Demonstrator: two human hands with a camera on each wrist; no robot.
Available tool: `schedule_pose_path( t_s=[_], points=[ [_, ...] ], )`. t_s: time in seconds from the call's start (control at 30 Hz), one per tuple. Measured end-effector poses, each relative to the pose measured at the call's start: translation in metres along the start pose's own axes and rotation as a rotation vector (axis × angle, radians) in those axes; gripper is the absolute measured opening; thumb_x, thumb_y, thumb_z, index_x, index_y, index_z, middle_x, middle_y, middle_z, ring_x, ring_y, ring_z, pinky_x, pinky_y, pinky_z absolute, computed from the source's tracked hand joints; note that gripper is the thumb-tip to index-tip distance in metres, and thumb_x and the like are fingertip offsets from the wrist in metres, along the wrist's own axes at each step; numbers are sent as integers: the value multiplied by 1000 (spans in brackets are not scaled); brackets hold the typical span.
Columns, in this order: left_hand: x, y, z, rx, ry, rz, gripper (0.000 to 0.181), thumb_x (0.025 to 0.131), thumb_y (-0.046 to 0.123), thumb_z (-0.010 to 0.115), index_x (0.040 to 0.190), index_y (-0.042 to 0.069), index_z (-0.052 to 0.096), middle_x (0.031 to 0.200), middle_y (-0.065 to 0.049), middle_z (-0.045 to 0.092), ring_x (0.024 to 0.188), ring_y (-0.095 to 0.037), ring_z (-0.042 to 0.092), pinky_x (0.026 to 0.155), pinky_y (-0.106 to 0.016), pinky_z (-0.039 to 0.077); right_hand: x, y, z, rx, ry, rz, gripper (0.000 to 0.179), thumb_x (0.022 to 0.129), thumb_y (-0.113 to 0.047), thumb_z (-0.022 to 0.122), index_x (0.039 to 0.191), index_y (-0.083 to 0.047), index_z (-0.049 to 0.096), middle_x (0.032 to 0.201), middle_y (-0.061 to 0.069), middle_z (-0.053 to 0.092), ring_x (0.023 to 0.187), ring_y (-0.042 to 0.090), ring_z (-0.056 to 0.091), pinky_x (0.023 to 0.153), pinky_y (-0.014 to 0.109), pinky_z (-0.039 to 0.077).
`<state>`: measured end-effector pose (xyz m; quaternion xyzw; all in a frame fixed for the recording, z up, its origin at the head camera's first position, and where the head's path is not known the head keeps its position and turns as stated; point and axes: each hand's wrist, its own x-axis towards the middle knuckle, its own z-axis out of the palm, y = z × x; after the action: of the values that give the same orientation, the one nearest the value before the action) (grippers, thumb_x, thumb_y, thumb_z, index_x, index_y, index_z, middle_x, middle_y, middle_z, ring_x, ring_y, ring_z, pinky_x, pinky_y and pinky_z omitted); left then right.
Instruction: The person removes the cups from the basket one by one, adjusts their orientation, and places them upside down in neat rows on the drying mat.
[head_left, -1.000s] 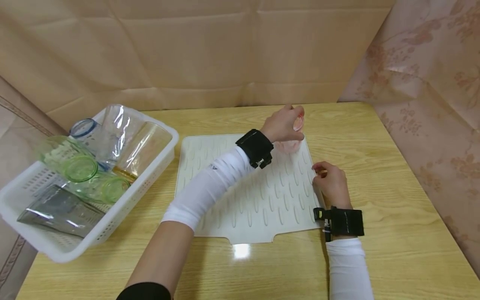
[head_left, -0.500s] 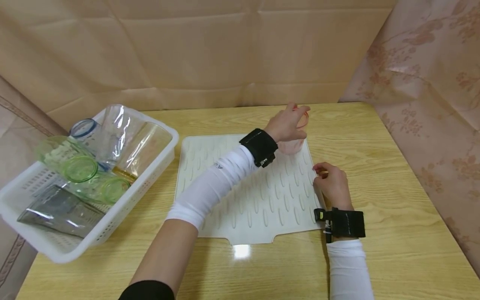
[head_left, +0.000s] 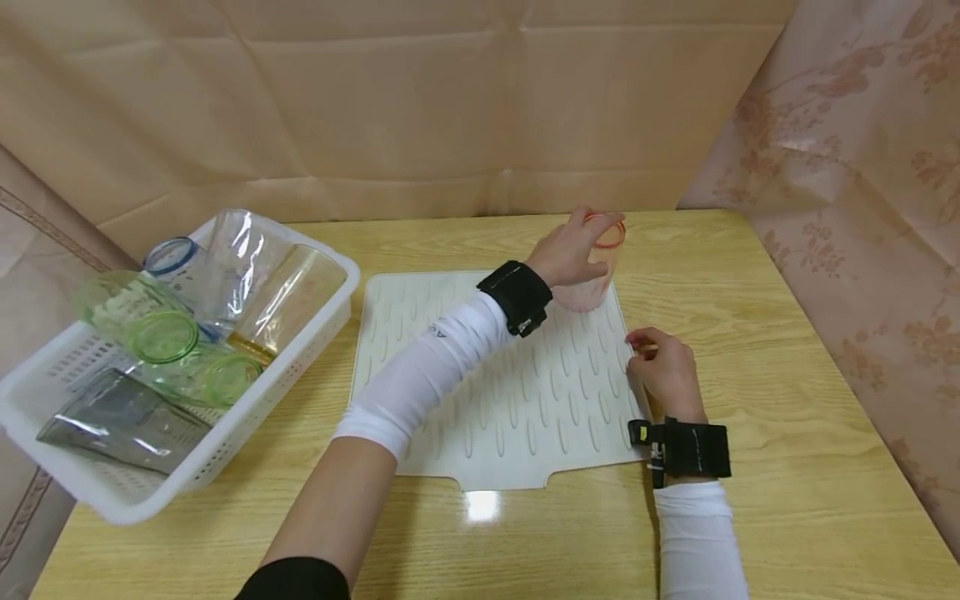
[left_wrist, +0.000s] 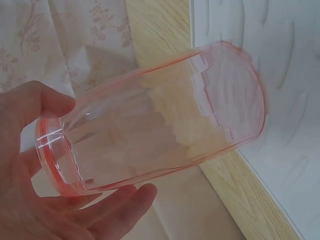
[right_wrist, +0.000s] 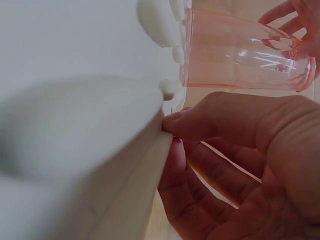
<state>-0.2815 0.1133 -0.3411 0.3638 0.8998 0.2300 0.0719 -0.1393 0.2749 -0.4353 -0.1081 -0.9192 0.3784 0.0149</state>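
A clear pink drinking glass (head_left: 588,292) stands upright at the far right corner of the white ribbed mat (head_left: 510,392). My left hand (head_left: 570,250) reaches over the mat and holds the glass near its orange-red rim (head_left: 611,231). In the left wrist view the thumb (left_wrist: 57,104) lies at one side of the rim, with the other fingers (left_wrist: 125,210) along the opposite side. The right hand (head_left: 663,367) pinches the mat's right edge between thumb (right_wrist: 200,117) and fingers.
A white plastic basket (head_left: 300,358) at the left holds several glasses: green, blue-rimmed, amber, grey and clear. Beneath everything is a wood-grain table (head_left: 787,400). A tan cloth (head_left: 390,108) hangs behind it, and a floral cloth (head_left: 862,217) lies to the right.
The left hand and pink glass have shifted slightly right, and the glass's rim shows more fully beyond the fingers. The right hand stays at the mat's edge.
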Motion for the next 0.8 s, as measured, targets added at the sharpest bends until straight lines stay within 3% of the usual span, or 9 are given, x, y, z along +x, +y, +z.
schedule_pose_path(
  t_s=[0.23,0.37,0.53,0.8],
  points=[
    [0,-6,-4,-13,-7,-47,78,89,28,70,153,24,25,153,-18,21,114,-31,54,85,-40,50,3,2,0,0,-11,-5,31,82,7,59,113,6,62,105,23,61,89,37,57,71,39,50],
    [-1,-12,-12,-27,5,-66,81,88,26,71,153,21,23,152,-17,25,121,-30,50,93,-42,46,5,3,-1,-7,-8,-3,31,82,7,59,113,5,63,106,23,61,90,37,57,71,39,50],
    [-4,-23,-23,-20,31,-83,83,87,24,69,154,16,21,150,-16,31,123,-27,48,93,-37,45,9,4,-2,-6,-21,20,32,83,5,58,116,4,61,109,23,60,93,37,56,74,41,50],
    [-19,-44,-37,-11,74,-104,83,86,21,69,153,9,22,147,-18,36,128,-26,43,97,-35,43,13,11,-6,-16,-29,18,33,84,6,58,117,5,60,110,24,59,96,39,56,77,45,51]
  ],
)
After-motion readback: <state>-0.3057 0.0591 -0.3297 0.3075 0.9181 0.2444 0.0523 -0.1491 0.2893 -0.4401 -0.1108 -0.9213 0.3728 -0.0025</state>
